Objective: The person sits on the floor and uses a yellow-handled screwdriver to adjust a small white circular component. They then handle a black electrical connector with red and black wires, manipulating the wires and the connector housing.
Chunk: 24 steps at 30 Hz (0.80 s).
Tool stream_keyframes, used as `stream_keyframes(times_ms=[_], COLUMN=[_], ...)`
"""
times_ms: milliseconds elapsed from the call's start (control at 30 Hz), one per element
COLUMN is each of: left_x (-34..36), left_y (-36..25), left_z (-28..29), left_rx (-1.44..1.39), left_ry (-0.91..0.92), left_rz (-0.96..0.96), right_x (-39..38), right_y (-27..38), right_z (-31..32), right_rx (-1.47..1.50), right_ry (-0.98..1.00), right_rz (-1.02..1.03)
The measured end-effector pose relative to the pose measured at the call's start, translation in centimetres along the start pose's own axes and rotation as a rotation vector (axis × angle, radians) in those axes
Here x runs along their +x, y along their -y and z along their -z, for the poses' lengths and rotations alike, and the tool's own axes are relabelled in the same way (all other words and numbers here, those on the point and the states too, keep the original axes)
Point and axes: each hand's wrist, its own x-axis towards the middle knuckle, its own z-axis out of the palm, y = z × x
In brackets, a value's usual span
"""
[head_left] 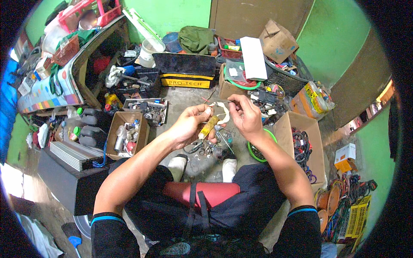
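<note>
Partly curled, left hand (188, 125) around yellow-wrapped piece (209, 126)

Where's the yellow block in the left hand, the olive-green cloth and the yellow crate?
Yellow block (209, 126): head view, middle of its side.
Olive-green cloth (195, 39): head view, its rumpled middle.
Yellow crate (356, 220): head view, its latticed side.

your view comes from your head, through the left of two side-by-side fisheyes. it looks steeply down and forward over your legs (258, 185), upright and unmirrored. your left hand (189, 127) and right hand (247, 117) sit near, about mid-view; the floor (185, 98) lies farther below, its far edge toward the green wall (180, 15) up top.
</note>
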Motion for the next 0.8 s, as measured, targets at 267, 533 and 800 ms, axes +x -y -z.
stream_keyframes(times_ms=[267, 533, 800], left_x=[-0.4, 0.4, 0.6], left_y=[-1.0, 0.5, 0.1], left_z=[0.4, 0.8, -0.1], left_rx=[0.242, 0.460, 0.245], left_ry=[0.031, -0.027, 0.016], left_rz=[-0.037, -0.136, -0.163], right_x=[0.9, 1.2, 1.0], right_y=[1.1, 0.4, 1.2], right_z=[0.6, 0.5, 1.2], right_rx=[0.029, 1.357, 0.798], right_ry=[0.067, -0.015, -0.010], right_rz=[-0.400, -1.012, -0.797])
